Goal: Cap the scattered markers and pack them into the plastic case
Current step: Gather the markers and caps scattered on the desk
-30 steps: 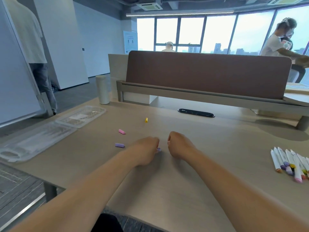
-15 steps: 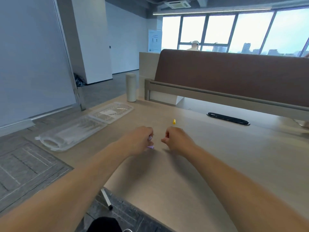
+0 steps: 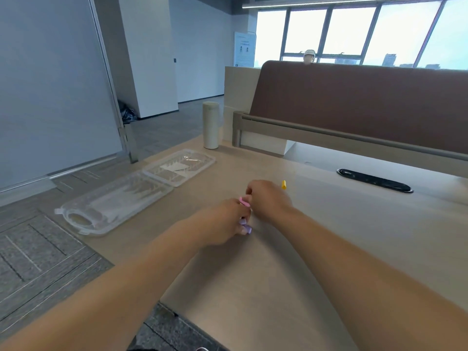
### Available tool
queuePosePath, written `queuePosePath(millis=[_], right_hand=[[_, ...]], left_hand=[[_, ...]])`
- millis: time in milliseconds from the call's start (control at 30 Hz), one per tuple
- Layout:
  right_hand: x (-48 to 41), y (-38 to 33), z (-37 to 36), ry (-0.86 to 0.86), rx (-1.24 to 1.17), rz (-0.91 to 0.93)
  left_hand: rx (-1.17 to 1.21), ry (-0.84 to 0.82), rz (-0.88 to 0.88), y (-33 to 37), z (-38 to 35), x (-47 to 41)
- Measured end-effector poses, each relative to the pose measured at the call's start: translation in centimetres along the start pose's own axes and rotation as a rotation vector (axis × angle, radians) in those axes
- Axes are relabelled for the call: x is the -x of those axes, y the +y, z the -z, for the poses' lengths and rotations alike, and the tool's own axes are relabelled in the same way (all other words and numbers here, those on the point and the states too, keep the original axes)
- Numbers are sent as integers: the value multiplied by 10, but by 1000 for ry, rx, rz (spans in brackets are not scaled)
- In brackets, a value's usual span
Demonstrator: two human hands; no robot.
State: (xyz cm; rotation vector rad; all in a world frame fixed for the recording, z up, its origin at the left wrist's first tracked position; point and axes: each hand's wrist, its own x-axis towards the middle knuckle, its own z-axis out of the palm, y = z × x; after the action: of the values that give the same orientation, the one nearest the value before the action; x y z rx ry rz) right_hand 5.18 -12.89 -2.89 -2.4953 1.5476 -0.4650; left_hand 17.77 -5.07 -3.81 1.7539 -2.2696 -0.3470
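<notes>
Left hand [image 3: 222,222] clutches purple caps [image 3: 245,226]; right hand [image 3: 269,201] pinches a pink cap [image 3: 243,200] against it. Overfull fingers could let caps slip and roll across the counter [image 3: 253,279].

A pale wood worktop [image 3: 329,262] fills the foreground, with a black oval cable port [image 3: 374,180] set into it toward the back. Behind that stands a brown fabric divider [image 3: 354,102] on a grey rail [image 3: 354,136]. Tall dark-framed windows [image 3: 354,29] show hazy sky and distant towers, under a ceiling strip light [image 3: 316,5]. At left, a grey partition [image 3: 50,84] and a white pillar [image 3: 149,59] rise from grey carpet tiles [image 3: 38,262].
</notes>
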Motion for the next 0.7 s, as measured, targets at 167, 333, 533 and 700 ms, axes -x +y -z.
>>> queuePosePath(millis=[167, 333, 533, 700], right_hand=[[-16, -9, -8, -114, 157, 32], [-19, -5, -12, -184, 217, 19], [-18, 20, -7, -98, 60, -38], [-22, 55, 4, 98, 32, -68]], left_hand=[[-60, 41, 64, -11, -3, -1], [-121, 79, 128, -19, -2, -7], [4, 177, 173, -13, 0, -25], [151, 245, 207, -6, 1, -60]])
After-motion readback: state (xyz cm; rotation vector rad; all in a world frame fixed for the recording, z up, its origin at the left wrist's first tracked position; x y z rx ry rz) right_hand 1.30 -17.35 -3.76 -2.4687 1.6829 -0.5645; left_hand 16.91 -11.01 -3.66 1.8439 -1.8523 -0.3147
